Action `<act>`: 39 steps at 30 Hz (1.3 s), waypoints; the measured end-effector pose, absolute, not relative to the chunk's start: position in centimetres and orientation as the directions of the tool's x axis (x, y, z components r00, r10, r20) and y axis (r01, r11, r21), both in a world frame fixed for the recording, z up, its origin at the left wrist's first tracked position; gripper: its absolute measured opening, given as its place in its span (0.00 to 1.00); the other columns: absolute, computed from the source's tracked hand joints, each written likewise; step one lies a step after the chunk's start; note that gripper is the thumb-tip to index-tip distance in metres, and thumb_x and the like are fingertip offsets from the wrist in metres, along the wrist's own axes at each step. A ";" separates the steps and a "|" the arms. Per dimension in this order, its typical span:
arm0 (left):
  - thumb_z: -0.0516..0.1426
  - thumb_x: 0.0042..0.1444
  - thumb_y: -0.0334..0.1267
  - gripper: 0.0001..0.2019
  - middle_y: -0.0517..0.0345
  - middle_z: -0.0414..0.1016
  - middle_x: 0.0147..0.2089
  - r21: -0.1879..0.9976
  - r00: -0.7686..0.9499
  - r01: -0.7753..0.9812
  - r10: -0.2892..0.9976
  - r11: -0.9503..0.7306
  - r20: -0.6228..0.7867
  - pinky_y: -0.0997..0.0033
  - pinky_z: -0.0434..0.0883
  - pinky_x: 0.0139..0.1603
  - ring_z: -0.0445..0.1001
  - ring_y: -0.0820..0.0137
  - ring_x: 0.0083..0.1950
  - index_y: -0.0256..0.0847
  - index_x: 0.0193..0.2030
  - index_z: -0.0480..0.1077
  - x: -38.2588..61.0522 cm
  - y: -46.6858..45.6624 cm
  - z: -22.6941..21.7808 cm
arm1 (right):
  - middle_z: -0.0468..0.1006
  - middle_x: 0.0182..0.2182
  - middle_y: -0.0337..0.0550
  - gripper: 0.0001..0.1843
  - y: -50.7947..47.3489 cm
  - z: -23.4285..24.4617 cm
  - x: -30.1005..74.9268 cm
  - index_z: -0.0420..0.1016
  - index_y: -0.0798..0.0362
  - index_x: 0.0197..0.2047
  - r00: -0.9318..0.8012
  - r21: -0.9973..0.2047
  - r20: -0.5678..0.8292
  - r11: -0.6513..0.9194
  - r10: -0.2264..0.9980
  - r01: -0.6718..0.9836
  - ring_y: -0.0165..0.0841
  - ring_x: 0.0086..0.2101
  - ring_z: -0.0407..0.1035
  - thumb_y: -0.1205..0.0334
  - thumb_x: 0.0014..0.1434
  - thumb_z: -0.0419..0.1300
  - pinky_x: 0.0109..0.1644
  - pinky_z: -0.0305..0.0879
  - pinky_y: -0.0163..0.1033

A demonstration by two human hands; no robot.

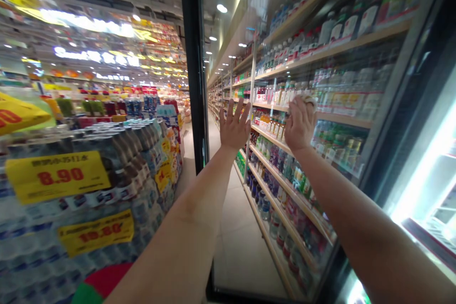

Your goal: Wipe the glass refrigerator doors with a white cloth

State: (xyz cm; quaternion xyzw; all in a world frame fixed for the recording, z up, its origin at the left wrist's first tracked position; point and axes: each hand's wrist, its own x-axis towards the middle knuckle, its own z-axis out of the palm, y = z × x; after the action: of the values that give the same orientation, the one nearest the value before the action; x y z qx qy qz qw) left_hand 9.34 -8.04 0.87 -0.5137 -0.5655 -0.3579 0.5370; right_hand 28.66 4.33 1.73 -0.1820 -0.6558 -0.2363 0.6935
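A tall glass cooler door with a dark frame stands swung open in front of me. My left hand lies flat against the pane, fingers spread, with nothing in it. To its right, my right hand presses a pale cloth on the glass; the fingers cover most of the cloth. Bottles on wooden shelves show in or through the glass behind both hands; I cannot tell whether they are reflected.
Stacked packs of bottles rise at the left, with yellow price signs on them. A bright lit cooler interior is at the right edge. An aisle floor runs back beyond the door frame.
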 end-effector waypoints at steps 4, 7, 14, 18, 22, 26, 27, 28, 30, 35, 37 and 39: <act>0.48 0.71 0.41 0.27 0.55 0.49 0.78 -0.131 0.086 0.971 0.219 0.198 0.972 0.43 0.32 0.79 0.35 0.59 0.80 0.46 0.76 0.56 9.4 -8.1 0.9 | 0.72 0.64 0.49 0.23 4.4 1.8 28.8 0.74 0.54 0.62 0.006 0.109 0.990 0.794 -0.140 0.598 0.47 0.66 0.61 0.66 0.70 0.47 0.68 0.58 0.60; 0.48 0.71 0.40 0.27 0.54 0.50 0.78 -0.140 0.095 0.967 0.208 0.214 0.974 0.44 0.32 0.79 0.35 0.59 0.80 0.45 0.76 0.57 9.4 -8.1 0.9 | 0.72 0.65 0.49 0.23 4.5 1.5 28.9 0.74 0.54 0.62 -0.054 0.171 0.983 0.782 -0.174 0.600 0.48 0.66 0.60 0.68 0.70 0.48 0.68 0.58 0.59; 0.49 0.71 0.41 0.27 0.55 0.49 0.78 -0.149 0.104 0.964 0.204 0.222 0.973 0.45 0.32 0.79 0.37 0.58 0.80 0.44 0.76 0.58 9.2 -7.8 0.9 | 0.73 0.64 0.46 0.21 2.9 -3.5 28.7 0.74 0.51 0.62 -0.416 0.492 0.853 0.751 -0.314 0.440 0.44 0.63 0.64 0.68 0.69 0.52 0.70 0.53 0.54; 0.49 0.70 0.39 0.28 0.56 0.49 0.78 -0.127 0.086 0.974 0.215 0.185 0.973 0.46 0.31 0.79 0.36 0.60 0.80 0.45 0.76 0.58 9.1 -7.7 1.0 | 0.72 0.65 0.41 0.20 2.8 -5.0 29.4 0.74 0.51 0.62 -0.577 0.667 0.704 0.664 -0.414 0.339 0.40 0.61 0.66 0.68 0.70 0.53 0.72 0.50 0.50; 0.49 0.69 0.39 0.28 0.56 0.49 0.78 -0.123 0.085 0.978 0.215 0.171 0.973 0.45 0.32 0.79 0.35 0.60 0.80 0.45 0.76 0.58 9.1 -7.7 1.0 | 0.73 0.64 0.43 0.22 4.5 -3.0 31.8 0.72 0.49 0.64 -0.539 0.589 0.777 0.679 -0.326 0.438 0.39 0.63 0.66 0.67 0.69 0.52 0.72 0.51 0.50; 0.48 0.70 0.40 0.28 0.56 0.49 0.78 -0.108 0.071 0.981 0.221 0.161 0.973 0.44 0.32 0.79 0.36 0.59 0.80 0.45 0.76 0.58 9.0 -7.6 1.0 | 0.73 0.64 0.50 0.23 6.9 -0.2 34.9 0.74 0.52 0.63 -0.262 0.285 0.954 0.729 -0.149 0.622 0.45 0.64 0.64 0.65 0.69 0.50 0.69 0.57 0.56; 0.48 0.70 0.41 0.28 0.56 0.49 0.78 -0.104 0.066 0.981 0.225 0.162 0.972 0.44 0.33 0.79 0.36 0.59 0.80 0.45 0.76 0.58 9.0 -7.6 1.0 | 0.72 0.64 0.52 0.23 7.3 0.2 35.4 0.74 0.54 0.62 -0.184 0.214 0.975 0.739 -0.124 0.638 0.46 0.65 0.64 0.65 0.69 0.49 0.68 0.58 0.57; 0.48 0.71 0.41 0.28 0.57 0.49 0.78 -0.099 0.060 0.981 0.228 0.164 0.972 0.44 0.33 0.79 0.35 0.59 0.80 0.46 0.76 0.58 9.0 -7.6 1.0 | 0.72 0.64 0.52 0.23 7.7 0.6 35.7 0.74 0.54 0.63 -0.117 0.155 0.988 0.749 -0.103 0.644 0.47 0.65 0.63 0.64 0.69 0.49 0.68 0.59 0.58; 0.48 0.70 0.41 0.27 0.57 0.49 0.78 -0.088 0.047 0.982 0.236 0.170 0.971 0.44 0.33 0.79 0.35 0.60 0.80 0.46 0.76 0.58 9.0 -7.6 1.0 | 0.71 0.65 0.53 0.23 7.8 0.8 35.5 0.74 0.55 0.63 -0.019 0.077 0.996 0.770 -0.084 0.634 0.47 0.66 0.62 0.64 0.70 0.48 0.69 0.58 0.60; 0.49 0.70 0.41 0.28 0.57 0.49 0.78 -0.088 0.043 0.980 0.243 0.179 0.969 0.44 0.33 0.79 0.37 0.59 0.80 0.46 0.76 0.58 9.1 -7.6 1.1 | 0.73 0.64 0.51 0.23 5.0 -2.2 31.4 0.73 0.54 0.62 -0.113 0.185 0.983 0.807 -0.147 0.561 0.49 0.66 0.61 0.68 0.68 0.50 0.67 0.59 0.61; 0.49 0.70 0.41 0.27 0.57 0.50 0.78 -0.096 0.051 0.978 0.233 0.187 0.971 0.44 0.33 0.79 0.37 0.59 0.80 0.46 0.75 0.58 9.0 -7.6 1.1 | 0.75 0.62 0.49 0.22 3.3 -4.6 29.2 0.74 0.53 0.61 -0.289 0.351 0.928 0.806 -0.234 0.476 0.47 0.63 0.65 0.69 0.68 0.52 0.67 0.60 0.58; 0.49 0.70 0.41 0.27 0.57 0.50 0.78 -0.103 0.060 0.977 0.222 0.187 0.973 0.45 0.33 0.79 0.37 0.60 0.80 0.46 0.75 0.58 9.0 -7.6 1.0 | 0.74 0.63 0.47 0.21 1.8 -6.8 27.4 0.74 0.51 0.62 -0.475 0.515 0.815 0.789 -0.330 0.335 0.43 0.62 0.67 0.70 0.68 0.53 0.68 0.58 0.55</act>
State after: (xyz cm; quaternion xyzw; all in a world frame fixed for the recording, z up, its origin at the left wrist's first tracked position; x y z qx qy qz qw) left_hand 8.98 -7.57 1.05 -0.5193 -0.5772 -0.3700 0.5102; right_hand 27.41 1.85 -6.78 -0.0016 -0.7950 -0.3249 0.5122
